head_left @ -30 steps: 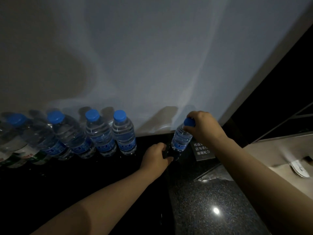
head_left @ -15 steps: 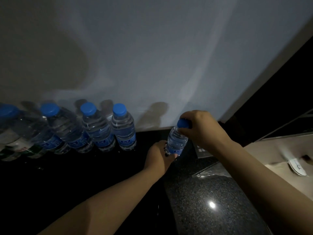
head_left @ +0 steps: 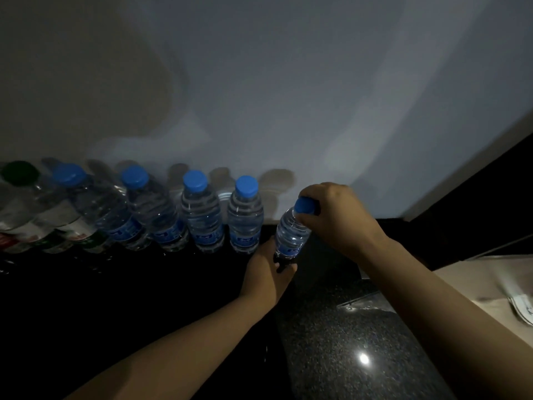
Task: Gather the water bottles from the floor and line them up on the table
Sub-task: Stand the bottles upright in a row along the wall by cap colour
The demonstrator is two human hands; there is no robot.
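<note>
Four blue-capped bottles line the desk; right hand pinching its cap, left hand gripping its base, a tilted fifth bottle is being placed and needs straightening beside them.

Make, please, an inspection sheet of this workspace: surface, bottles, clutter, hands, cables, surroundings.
Surface: dark glossy table, with speckled stone at its right part and a lamp reflection on the stone.
Job's things: four blue-capped bottles stand in a row by the wall. A green-capped bottle is at the row's left end. The held bottle is tilted, at the right end, apart from the row.
Clutter: clear plastic piece on the stone part.
Hands: right hand grips the held bottle's cap; left hand holds its base.
Cables: nothing seen.
Surroundings: pale wall behind; beige surface at right with a white item, too small to tell.
</note>
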